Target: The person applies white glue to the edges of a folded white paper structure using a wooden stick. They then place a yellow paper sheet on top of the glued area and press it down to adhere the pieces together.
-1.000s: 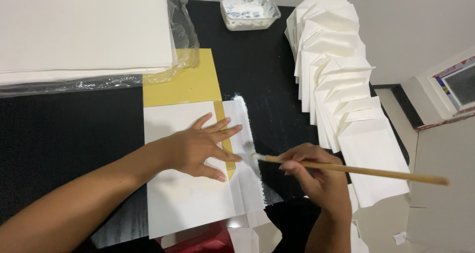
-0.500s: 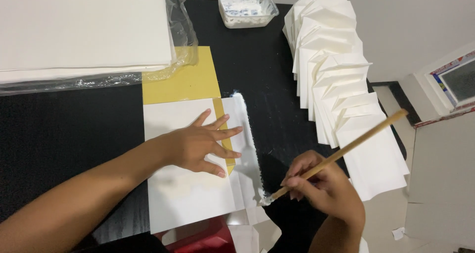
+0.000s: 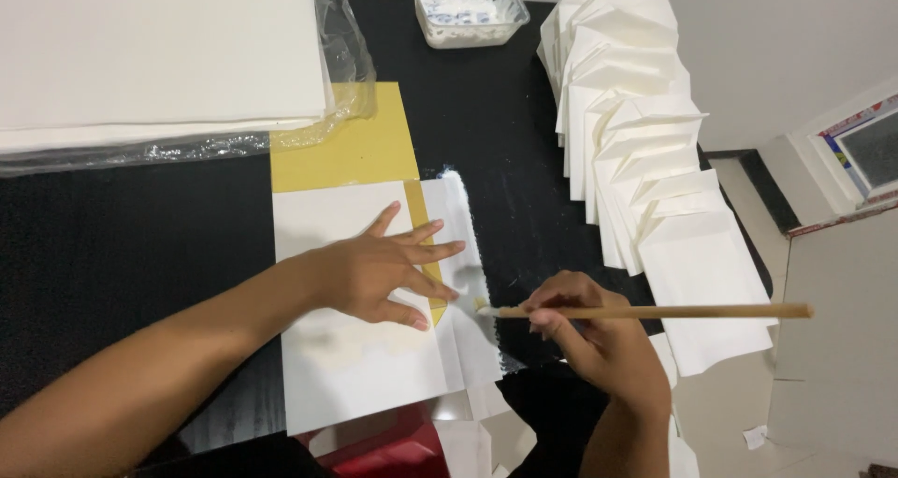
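Note:
My left hand [image 3: 382, 274] lies flat with fingers spread on a white sheet of paper [image 3: 365, 366] that covers a yellow sheet [image 3: 341, 146]. A narrow yellow strip [image 3: 418, 218] shows beside the fingertips. My right hand [image 3: 594, 333] grips a long wooden-handled brush [image 3: 655, 311], held level, its tip touching the white flap [image 3: 465, 253] at the sheet's right edge. The flap looks wet with white paste.
A row of folded white paper envelopes [image 3: 636, 169] runs down the right of the black table [image 3: 122, 253]. A clear tub of paste [image 3: 470, 10] stands at the back. A thick stack of white sheets in plastic wrap [image 3: 159, 57] fills the back left.
My right hand moved up along the flap, and the brush handle swung from a diagonal tilt back to level. My left hand stayed pressed on the paper.

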